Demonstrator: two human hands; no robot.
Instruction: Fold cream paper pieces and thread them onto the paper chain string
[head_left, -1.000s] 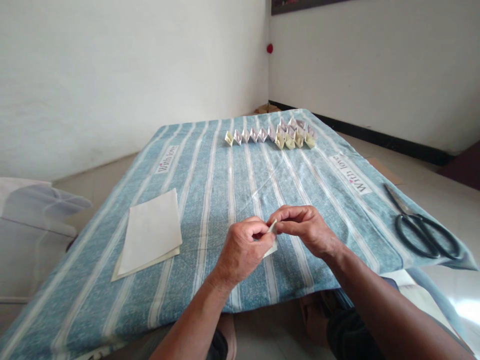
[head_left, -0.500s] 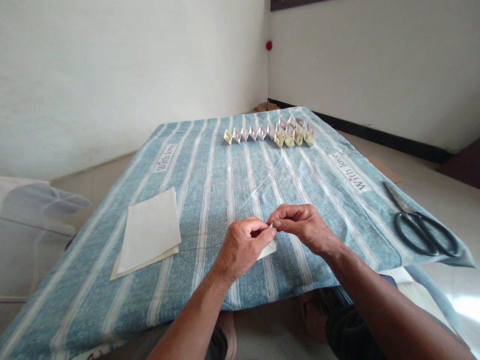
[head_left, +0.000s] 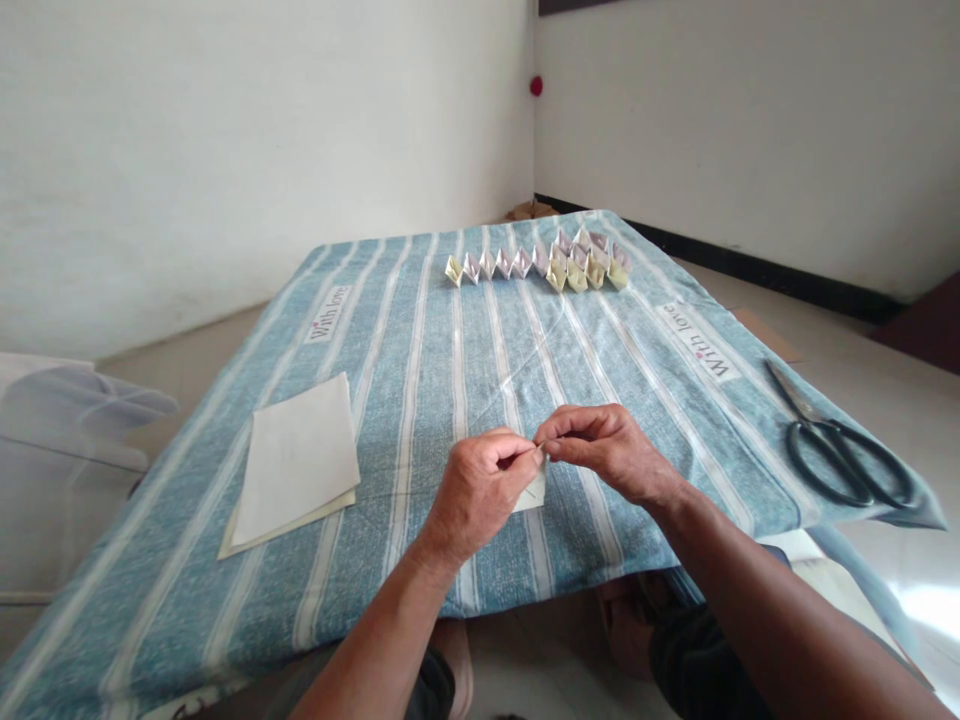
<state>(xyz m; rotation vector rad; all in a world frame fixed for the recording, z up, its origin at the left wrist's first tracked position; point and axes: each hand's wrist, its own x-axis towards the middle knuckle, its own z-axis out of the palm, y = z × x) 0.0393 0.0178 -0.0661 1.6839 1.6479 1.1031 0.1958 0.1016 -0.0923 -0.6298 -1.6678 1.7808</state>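
Head view: both hands meet low and just right of frame centre, over the near part of the bench.
Left hand (head_left: 480, 492): fingers curled shut, thumb and forefinger pinching the upper edge of a small folded paper piece (head_left: 532, 490).
Right hand (head_left: 604, 448): fingers closed in a pinch on the same top corner of the piece, thumb beneath; the two pinches touch.
Paper piece: pale cream, thin, creased flat; only its lower corner shows below the left-hand fingers, hanging just above the cloth.
Step in hand: judged to be a fold or crease being pressed at the top corner of the piece.
Next move calls for: judged to need a firm two-point hold and a short, even press along the crease line, keeping the edges aligned.
Bench cloth (head_left: 420, 400): woven, blue-green with white stripes, printed "With love" labels; lies flat with slight wrinkles.
Paper sheets (head_left: 296, 462): small flat stack, white over cream, at lower left of the cloth, well apart from the hands.
Folded pieces (head_left: 540, 262): a row of small pointed paper shapes, white, lilac and yellow, at upper centre, touching one another.
Scissors (head_left: 840, 445): black loop handles, metal blades shut, at the right edge of the cloth.
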